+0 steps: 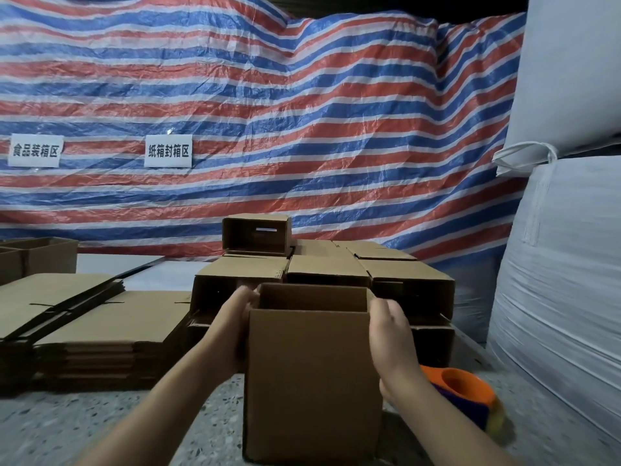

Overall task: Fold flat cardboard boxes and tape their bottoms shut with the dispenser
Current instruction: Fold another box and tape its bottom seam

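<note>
Brown corrugated board sits between my palms: the erected cardboard box (pixel 312 381) stands upright on the speckled floor (pixel 100 428), open end up, in front of the stack of finished boxes (pixel 329 274). My left hand (pixel 232 331) grips its left wall, fingers curled at the rim; my right hand (pixel 391 334) presses flat on the right wall. I judge it needs both sides squeezed evenly to stay square. The orange tape dispenser (pixel 467 401) lies just right; flat blanks (pixel 87 314) wait left.

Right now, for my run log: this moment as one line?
step: holding box | box: upright, open-topped | hands: left, right on sides | dispenser: idle
</note>
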Demonstrator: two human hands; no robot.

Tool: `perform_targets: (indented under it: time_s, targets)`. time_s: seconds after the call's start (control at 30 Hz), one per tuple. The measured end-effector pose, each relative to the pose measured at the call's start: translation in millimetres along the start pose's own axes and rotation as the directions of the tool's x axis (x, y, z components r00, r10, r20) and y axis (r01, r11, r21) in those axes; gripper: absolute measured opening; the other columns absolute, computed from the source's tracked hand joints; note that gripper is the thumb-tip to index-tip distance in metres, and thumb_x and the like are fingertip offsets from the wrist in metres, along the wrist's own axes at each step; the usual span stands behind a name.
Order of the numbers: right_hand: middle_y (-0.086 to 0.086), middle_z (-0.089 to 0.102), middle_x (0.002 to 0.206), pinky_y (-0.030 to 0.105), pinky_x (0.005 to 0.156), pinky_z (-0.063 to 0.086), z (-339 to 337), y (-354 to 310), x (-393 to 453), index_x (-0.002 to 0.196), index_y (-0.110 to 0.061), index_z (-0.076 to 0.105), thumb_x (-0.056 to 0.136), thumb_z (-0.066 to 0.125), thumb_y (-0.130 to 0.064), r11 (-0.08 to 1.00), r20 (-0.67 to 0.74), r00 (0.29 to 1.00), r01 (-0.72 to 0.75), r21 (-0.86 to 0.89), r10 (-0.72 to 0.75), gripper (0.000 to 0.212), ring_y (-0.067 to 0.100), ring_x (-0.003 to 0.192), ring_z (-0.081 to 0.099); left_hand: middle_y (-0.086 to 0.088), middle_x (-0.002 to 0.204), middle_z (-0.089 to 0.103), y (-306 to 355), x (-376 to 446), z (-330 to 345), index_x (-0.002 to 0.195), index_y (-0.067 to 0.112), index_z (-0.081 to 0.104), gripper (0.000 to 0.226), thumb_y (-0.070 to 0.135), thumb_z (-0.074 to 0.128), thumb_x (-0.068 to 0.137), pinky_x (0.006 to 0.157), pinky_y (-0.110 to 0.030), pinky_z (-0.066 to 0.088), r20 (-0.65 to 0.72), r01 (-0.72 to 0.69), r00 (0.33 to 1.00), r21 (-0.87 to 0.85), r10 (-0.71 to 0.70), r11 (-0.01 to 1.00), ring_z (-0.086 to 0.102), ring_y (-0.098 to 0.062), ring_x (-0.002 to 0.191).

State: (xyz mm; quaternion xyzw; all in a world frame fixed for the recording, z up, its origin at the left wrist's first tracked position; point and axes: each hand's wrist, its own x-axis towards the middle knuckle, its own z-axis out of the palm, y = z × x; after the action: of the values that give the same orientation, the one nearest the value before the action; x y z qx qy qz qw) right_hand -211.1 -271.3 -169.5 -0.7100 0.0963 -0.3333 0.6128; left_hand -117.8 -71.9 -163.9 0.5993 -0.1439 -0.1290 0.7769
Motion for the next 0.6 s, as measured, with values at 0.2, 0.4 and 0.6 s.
perform_targets:
  time_s: [0.2,0.4,0.6]
  targets:
    - [0.007,0.076,0.106,0.047,0.087,0.056,-9,7,4,0.123,-0.021,0.063,0.099,0.025,-0.069,0.933,0.073,0.972,-0.237,0.271,0.225,0.066,0.023,0.098,0.073,-0.007,0.072,0.07,-9,-5,0,0.065,0.019,0.079,0.053,0.049,0.044,0.091,0.064,-0.03,0.053,-0.018,-0.02,1.0,-0.03,0.019,0.999,0.068,-0.019,0.061]
    - [0.01,0.077,0.081,0.036,0.066,0.055,-20,24,14,0.092,-0.022,0.078,0.104,0.036,-0.05,0.913,0.195,0.934,-0.339,0.225,0.299,0.052,0.023,0.072,0.075,-0.013,0.084,0.075,-18,-10,7,0.074,0.02,0.081,0.069,0.065,0.033,0.095,0.072,-0.036,0.052,-0.107,-0.05,0.993,-0.091,0.04,0.995,0.073,-0.022,0.07]
    - [0.017,0.076,0.081,0.032,0.053,0.058,-13,32,14,0.087,-0.015,0.081,0.102,0.035,-0.055,0.842,0.267,0.906,-0.409,0.353,0.328,0.063,0.028,0.067,0.075,-0.011,0.081,0.075,-25,-14,8,0.076,0.019,0.081,0.059,0.064,0.046,0.091,0.058,-0.031,0.056,-0.107,-0.046,0.994,-0.11,0.034,0.993,0.073,-0.023,0.068]
